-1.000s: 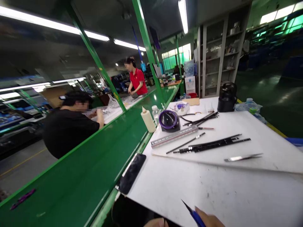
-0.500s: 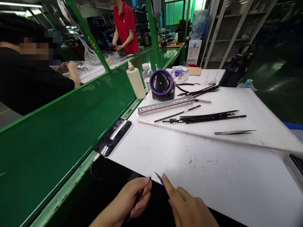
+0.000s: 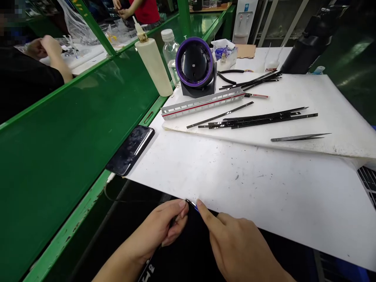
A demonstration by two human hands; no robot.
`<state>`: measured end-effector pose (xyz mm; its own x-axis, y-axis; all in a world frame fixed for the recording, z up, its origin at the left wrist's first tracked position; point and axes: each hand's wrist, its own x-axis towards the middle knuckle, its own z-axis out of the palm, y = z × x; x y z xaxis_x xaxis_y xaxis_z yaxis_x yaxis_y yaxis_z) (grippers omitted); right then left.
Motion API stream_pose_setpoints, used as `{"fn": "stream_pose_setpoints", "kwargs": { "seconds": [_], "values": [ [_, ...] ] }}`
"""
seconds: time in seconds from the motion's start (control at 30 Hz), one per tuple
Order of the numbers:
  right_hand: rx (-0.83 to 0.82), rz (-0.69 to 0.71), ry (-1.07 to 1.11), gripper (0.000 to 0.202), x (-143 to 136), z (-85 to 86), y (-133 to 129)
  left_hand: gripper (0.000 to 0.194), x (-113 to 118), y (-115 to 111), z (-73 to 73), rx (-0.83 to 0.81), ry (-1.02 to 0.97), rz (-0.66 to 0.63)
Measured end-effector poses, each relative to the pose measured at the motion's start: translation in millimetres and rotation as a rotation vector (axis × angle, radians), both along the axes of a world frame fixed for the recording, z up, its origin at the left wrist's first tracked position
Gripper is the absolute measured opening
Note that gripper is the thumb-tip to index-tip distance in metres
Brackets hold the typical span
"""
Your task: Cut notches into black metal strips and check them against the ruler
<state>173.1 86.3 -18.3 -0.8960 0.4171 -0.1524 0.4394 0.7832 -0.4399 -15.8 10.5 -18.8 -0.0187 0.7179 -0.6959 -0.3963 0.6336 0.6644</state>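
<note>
My left hand (image 3: pixel 166 221) is closed at the front edge of the white table, thumb against the bent fingers. It pinches a thin black strip, whose short end shows at the thumb tip; most of it is hidden in the fist. Close beside it, my right hand (image 3: pixel 232 235) grips a slim pointed tool with a blue handle (image 3: pixel 196 207), index finger stretched along it. The tool's dark tip meets the strip's end at my left thumb; whether they touch I cannot tell. Further back, several black strips (image 3: pixel 258 119) lie on a white foam board (image 3: pixel 337 102), near grey tweezers (image 3: pixel 299 137).
A phone (image 3: pixel 131 150) lies at the left by the green partition (image 3: pixel 73 113). Behind stand a cream squeeze bottle (image 3: pixel 154 66), a clear bottle (image 3: pixel 170 49), a purple-rimmed fan (image 3: pixel 194 62), a slotted grey channel (image 3: pixel 202 105) and black pliers (image 3: pixel 229 74). Co-workers are beyond the partition.
The view has tilted downward. My right hand has brought the pointed tool left, from a small gap away, up to the strip's end at my left thumb.
</note>
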Motion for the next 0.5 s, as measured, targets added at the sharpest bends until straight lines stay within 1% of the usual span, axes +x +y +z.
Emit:
{"fn": "stream_pose_setpoints", "kwargs": {
  "seconds": [0.13, 0.23, 0.5],
  "values": [
    [-0.019, -0.025, -0.061, 0.064, -3.4, 6.7, -0.3, 0.035, 1.3, 0.8, 1.3, -0.009, 0.040, -0.012],
    [-0.014, -0.033, -0.064, 0.062, -3.4, 9.7, -0.4, 0.036, 2.8, 0.9, 1.2, -0.003, 0.050, -0.011],
    [0.038, -0.038, -0.027, 0.059, -1.7, 4.4, -1.3, 0.041, 2.7, -0.5, -1.4, -0.003, 0.082, -0.035]
  ]
}}
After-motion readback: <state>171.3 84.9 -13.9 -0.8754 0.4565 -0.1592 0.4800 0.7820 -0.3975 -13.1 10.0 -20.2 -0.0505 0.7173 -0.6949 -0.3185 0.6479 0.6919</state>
